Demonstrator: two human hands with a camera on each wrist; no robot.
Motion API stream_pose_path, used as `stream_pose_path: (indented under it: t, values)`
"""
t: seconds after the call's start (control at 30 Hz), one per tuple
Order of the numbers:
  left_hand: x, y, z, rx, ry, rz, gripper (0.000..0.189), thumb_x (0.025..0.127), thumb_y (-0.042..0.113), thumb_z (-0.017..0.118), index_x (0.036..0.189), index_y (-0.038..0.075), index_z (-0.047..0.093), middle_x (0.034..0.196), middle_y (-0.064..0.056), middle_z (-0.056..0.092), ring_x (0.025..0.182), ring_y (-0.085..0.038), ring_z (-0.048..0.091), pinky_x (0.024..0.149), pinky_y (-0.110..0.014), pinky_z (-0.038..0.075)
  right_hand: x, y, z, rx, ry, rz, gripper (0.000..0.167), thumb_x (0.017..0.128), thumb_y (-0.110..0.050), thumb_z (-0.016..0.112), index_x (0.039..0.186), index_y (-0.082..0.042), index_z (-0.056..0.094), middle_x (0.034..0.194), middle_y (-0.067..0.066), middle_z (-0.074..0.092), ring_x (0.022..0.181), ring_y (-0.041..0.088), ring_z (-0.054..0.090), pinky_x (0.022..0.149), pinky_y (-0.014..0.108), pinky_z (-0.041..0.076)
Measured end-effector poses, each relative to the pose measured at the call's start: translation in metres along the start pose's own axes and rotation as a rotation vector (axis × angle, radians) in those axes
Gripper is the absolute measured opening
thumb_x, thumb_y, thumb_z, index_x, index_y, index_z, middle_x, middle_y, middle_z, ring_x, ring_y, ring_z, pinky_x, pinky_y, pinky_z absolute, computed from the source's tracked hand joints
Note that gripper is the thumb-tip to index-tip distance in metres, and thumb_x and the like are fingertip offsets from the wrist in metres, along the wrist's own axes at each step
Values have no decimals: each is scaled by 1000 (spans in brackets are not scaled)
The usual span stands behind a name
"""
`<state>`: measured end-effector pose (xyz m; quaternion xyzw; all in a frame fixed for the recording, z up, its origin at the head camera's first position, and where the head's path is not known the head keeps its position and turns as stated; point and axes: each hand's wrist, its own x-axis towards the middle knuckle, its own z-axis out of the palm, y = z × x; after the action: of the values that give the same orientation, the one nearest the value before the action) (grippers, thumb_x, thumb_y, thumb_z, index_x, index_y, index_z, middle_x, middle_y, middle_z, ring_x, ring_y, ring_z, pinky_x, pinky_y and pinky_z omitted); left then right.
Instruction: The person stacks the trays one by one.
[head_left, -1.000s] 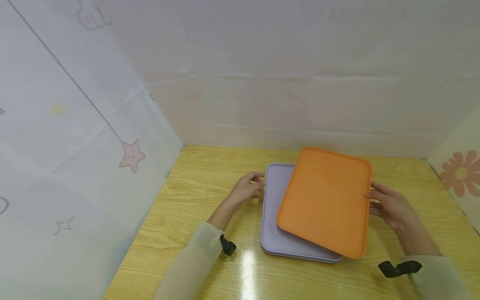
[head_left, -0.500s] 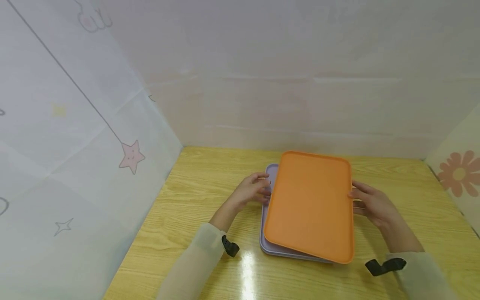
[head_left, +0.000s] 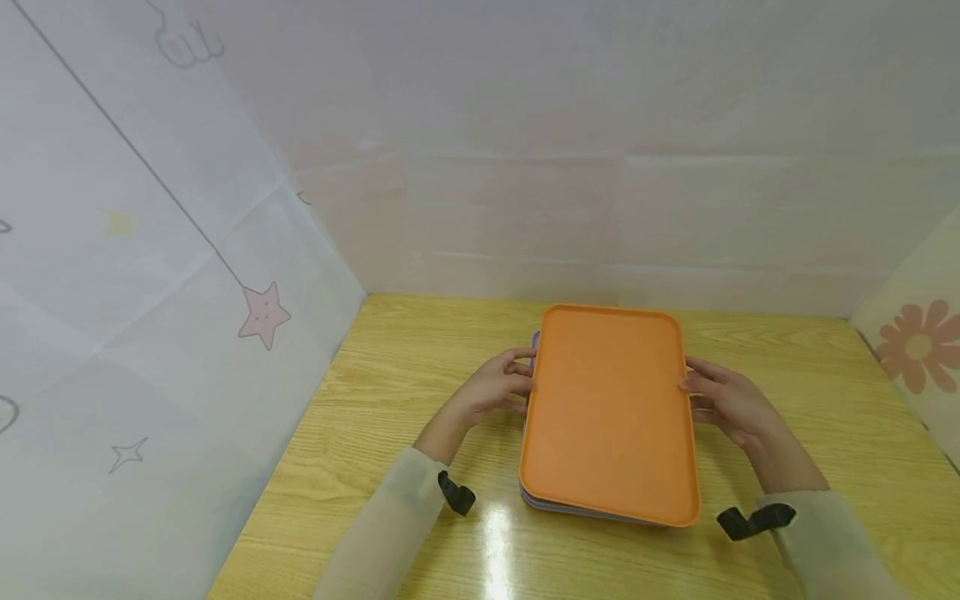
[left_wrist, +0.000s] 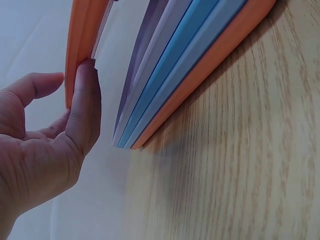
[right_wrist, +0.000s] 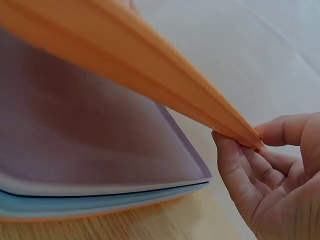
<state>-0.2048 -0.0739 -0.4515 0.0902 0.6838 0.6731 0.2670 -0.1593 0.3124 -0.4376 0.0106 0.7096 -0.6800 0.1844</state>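
Note:
An orange tray (head_left: 609,408), flat with a low raised rim, is held level above a stack of trays on the table. My right hand (head_left: 731,407) pinches its right edge, thumb on top and fingers underneath, as the right wrist view shows. At the left edge my left hand (head_left: 491,387) has its fingers under the rim and its thumb at the upper side. The purple tray (right_wrist: 100,120) tops the stack; below its rim show a light blue tray (left_wrist: 172,62), a grey-blue layer and an orange tray (left_wrist: 205,75) at the bottom. A gap separates the held tray from the stack.
The stack rests on a wood-grain table (head_left: 390,400). A pale sheet wall (head_left: 510,200) stands behind it, with printed side sheets at left and right. A dark wrist device sits on each sleeve.
My right hand has brought the orange tray left and turned it straighter, so it now covers most of the purple tray. My left hand has come to its left edge.

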Motion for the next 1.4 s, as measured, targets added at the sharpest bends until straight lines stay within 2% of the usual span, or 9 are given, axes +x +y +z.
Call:
stream_pose_path:
  t: [0.1, 0.17, 0.37, 0.53, 0.77, 0.9, 1.4]
  values:
    - [0, -1, -1, 3, -15, 5, 67, 95, 8, 69, 153, 20, 39, 134, -16, 55, 101, -27, 67, 89, -58, 58, 2, -1, 0, -27, -1, -10, 80, 105, -25, 58, 162, -3, 5, 111, -9, 64, 95, 13, 71, 83, 35, 62]
    - [0, -2, -1, 0, -18, 5, 69, 94, 5, 69, 154, 19, 38, 133, -17, 55, 100, -28, 67, 89, -59, 57, 3, -2, 0, -41, 4, -9, 80, 105, -27, 58, 162, -4, 7, 110, -8, 65, 97, 13, 70, 83, 36, 62]
    - [2, -3, -1, -25, -4, -4, 70, 92, -1, 68, 154, 14, 38, 130, -17, 55, 98, -27, 66, 76, -44, 64, 7, -5, 0, -67, -4, 9, 79, 105, -29, 57, 163, -5, 9, 111, -11, 65, 100, 8, 68, 86, 37, 61]
    - [4, -4, -2, -28, -4, -9, 69, 93, -1, 68, 154, 10, 37, 131, -18, 54, 98, -27, 66, 78, -46, 63, 8, -8, -1, -35, -24, 39, 76, 106, -29, 56, 163, -6, 10, 113, -14, 65, 101, 9, 67, 87, 35, 60]
    - [6, -2, -4, -21, 20, -7, 70, 91, -1, 68, 153, 10, 38, 131, -18, 53, 98, -27, 66, 75, -43, 64, 7, -12, -6, -11, -157, 88, 75, 109, -25, 49, 164, -12, 0, 120, -4, 62, 102, 22, 67, 90, 46, 60]
    - [6, 0, -4, -36, 21, -2, 69, 91, -2, 68, 152, 10, 38, 130, -18, 53, 98, -28, 67, 74, -42, 64, 6, -13, -7, -27, -198, 107, 76, 109, -24, 48, 164, -16, -4, 123, -2, 61, 104, 25, 67, 92, 51, 59]
    - [9, -3, -2, -59, 11, -12, 69, 92, -2, 67, 153, 10, 37, 130, -20, 51, 97, -28, 65, 76, -44, 64, 9, -4, -10, -16, -159, 89, 79, 106, -19, 55, 164, -12, 0, 118, -2, 66, 106, 19, 68, 92, 49, 59]
